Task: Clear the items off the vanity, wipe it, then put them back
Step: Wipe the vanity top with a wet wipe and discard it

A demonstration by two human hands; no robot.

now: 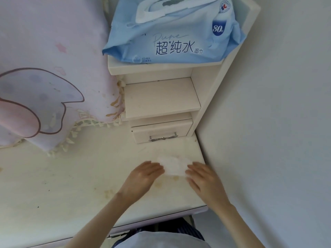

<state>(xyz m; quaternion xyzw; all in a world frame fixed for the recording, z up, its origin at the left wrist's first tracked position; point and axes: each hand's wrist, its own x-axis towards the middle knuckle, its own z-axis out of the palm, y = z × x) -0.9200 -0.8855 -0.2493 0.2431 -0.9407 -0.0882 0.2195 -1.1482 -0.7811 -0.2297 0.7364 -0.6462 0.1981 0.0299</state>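
Observation:
A white wet wipe [173, 165] lies flat on the cream vanity top [71, 185], near its right end. My left hand [143, 178] rests at the wipe's left edge with its fingers straight. My right hand [200, 178] touches the wipe's right edge, its fingers straight too. Yellowish stains [158, 184] mark the top just in front of the wipe. A blue pack of wet wipes [177, 31] with its flap open sits on top of the small shelf unit [161, 97] at the back right.
A small drawer with a metal handle [162, 137] sits under the shelf. A pink-and-lilac fringed cloth [44, 77] hangs over the back left of the vanity. A white wall [277, 122] borders the vanity's right side.

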